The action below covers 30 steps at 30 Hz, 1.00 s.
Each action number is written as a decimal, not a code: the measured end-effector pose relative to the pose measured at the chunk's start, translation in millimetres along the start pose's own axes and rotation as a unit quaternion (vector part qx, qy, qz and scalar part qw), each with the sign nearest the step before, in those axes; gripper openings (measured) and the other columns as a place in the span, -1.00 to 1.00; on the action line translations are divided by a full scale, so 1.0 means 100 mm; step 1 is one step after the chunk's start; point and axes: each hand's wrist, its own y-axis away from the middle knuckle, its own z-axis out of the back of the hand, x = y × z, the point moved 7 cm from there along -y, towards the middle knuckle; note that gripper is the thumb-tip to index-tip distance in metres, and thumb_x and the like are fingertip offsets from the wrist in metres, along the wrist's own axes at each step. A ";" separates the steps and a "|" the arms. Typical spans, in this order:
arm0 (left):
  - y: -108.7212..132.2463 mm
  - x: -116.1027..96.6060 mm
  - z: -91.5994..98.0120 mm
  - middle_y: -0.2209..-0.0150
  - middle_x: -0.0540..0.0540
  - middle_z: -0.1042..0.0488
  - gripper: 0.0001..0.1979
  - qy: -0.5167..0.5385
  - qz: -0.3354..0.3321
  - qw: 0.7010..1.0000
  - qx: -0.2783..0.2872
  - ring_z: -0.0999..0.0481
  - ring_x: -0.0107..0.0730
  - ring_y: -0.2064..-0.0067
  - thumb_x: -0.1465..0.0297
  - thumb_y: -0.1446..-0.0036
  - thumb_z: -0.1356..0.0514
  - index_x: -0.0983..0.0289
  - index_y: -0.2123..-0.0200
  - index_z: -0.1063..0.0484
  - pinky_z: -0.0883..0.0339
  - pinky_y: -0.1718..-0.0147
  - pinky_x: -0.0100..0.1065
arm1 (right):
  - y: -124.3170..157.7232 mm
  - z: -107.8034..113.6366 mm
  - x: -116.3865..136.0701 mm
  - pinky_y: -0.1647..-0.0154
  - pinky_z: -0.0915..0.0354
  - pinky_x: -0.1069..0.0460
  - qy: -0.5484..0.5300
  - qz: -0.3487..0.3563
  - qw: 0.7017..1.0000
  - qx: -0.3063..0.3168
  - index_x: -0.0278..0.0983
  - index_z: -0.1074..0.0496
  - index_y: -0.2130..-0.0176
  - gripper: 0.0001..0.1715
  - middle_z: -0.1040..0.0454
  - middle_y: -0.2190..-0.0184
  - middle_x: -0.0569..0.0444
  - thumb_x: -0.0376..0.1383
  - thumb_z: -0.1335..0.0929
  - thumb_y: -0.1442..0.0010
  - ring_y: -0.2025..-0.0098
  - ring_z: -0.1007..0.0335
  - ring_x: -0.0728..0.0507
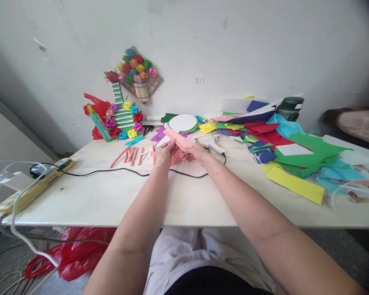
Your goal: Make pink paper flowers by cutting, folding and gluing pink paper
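Observation:
Both my hands hold a folded sheet of pink paper (181,140) above the middle of the table. My left hand (166,153) grips its left side, and my right hand (197,153) pinches it on the right. A lower flap of pink shows between the fingers. Left of my hands lie several rolled pink paper strips (132,155), with some white pieces among them. A glue gun (213,144) rests just beyond my right hand, its black cord (126,169) running under my hands. Behind the paper sits a white disc (183,123) with a green edge.
Coloured sheets (295,178) pile up at the right, with a dark bottle (290,107) behind. Back left stand a paper-flower guitar (124,116), a glue bottle (100,126) and a flower basket (141,92). A power strip (37,188) and cables occupy the left edge.

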 end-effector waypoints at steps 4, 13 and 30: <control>0.01 -0.02 -0.01 0.57 0.03 -0.43 -0.84 -0.009 0.000 1.000 0.006 -0.44 -0.51 0.50 0.45 0.21 -0.34 0.37 0.51 -0.44 -0.35 0.33 -0.38 | -0.02 0.02 -0.02 0.70 -0.24 0.16 0.007 -0.001 1.000 0.002 -0.41 -0.40 0.50 -0.82 -0.45 0.68 0.02 -0.32 -0.39 -0.03 0.66 -0.37 -0.01; -0.02 -0.04 0.03 0.58 0.04 -0.42 -0.77 -0.055 0.001 0.998 0.001 -0.45 -0.46 0.50 0.46 0.31 -0.37 0.40 0.49 -0.44 -0.37 0.36 -0.34 | -0.07 0.07 -0.05 0.67 -0.27 0.11 0.048 0.001 0.998 -0.027 -0.40 -0.43 0.47 -0.77 -0.43 0.69 0.02 -0.24 -0.41 0.02 0.66 -0.35 -0.04; -0.02 -0.04 0.04 0.57 0.05 -0.43 -0.74 -0.068 -0.001 0.998 -0.012 -0.43 -0.47 0.53 0.50 0.35 -0.35 0.41 0.47 -0.43 -0.37 0.41 -0.35 | -0.05 0.06 -0.02 0.61 -0.28 0.08 0.087 -0.002 0.995 -0.043 -0.38 -0.43 0.44 -0.79 -0.43 0.65 0.02 -0.24 -0.40 0.02 0.59 -0.37 -0.07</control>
